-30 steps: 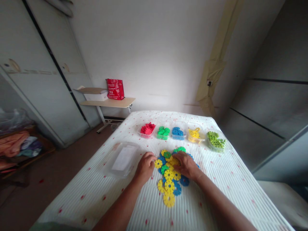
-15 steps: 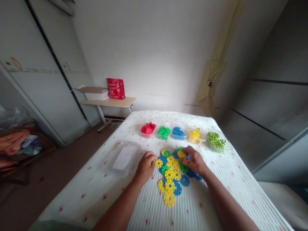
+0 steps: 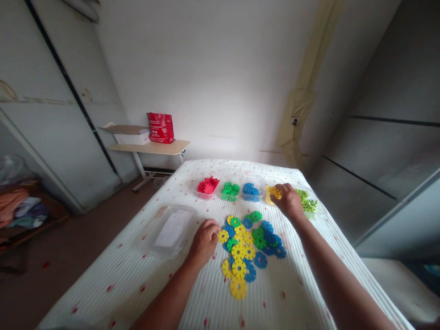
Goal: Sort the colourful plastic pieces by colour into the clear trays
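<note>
yellow pieces (image 3: 272, 193) partly hidden by right hand (image 3: 288, 200), forearms (image 3: 175, 290) cut off below

Left hand (image 3: 204, 239): bare, rounded in outline, fine detail too small to make out. Right hand (image 3: 288, 200): bare likewise, detail blurred. Wrists (image 3: 194, 262): bare, narrower than the hands. Left forearm (image 3: 173, 293) and right forearm (image 3: 338, 272): uncovered as far as visible, smooth, tapering toward the wrist.

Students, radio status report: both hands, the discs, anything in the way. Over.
Left hand beside the discs; right hand at the tub of yellow pieces, grip unclear. Discs yellow, green, blue, overlapping on the cover. Right hand partly hides the tub.
</note>
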{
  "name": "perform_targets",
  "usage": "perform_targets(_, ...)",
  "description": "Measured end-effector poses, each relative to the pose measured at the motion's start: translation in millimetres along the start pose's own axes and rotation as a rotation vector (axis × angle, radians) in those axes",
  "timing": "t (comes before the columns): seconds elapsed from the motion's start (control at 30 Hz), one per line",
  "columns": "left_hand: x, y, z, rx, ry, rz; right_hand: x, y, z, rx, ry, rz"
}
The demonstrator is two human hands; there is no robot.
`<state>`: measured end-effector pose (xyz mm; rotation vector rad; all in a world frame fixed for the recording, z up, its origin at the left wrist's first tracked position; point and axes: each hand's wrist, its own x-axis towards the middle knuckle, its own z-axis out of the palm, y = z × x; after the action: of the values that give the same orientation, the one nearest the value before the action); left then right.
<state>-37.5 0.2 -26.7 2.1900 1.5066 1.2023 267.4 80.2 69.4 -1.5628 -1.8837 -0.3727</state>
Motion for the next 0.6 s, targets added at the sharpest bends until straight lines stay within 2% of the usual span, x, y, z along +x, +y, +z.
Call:
perform_targets(0.07, 0, -1, 0, -0.001, -0.006, -0.007, 14, 7, 1, -0.063, -0.027, 0.049)
perform_targets(0.17, -1, -2, 0, -0.005, -0.016, -0.013, 16, 15, 3, -0.016, 0.002, 0.101)
perform_targets(0.37, -1, 2, -2, -0.007, -0.020, -0.013, -30, 20, -4, 0.094, 0.137, 0.073)
perform_targets(0.47, 0, 4, -3, -0.009, -0.026, -0.019, -55, 16, -8, 0.130, 0.087, 0.040)
perform_targets(0.6, 0, 4, -3, -0.012, -0.015, -0.017, -75, 1, -11, 0.239, -0.045, -0.071)
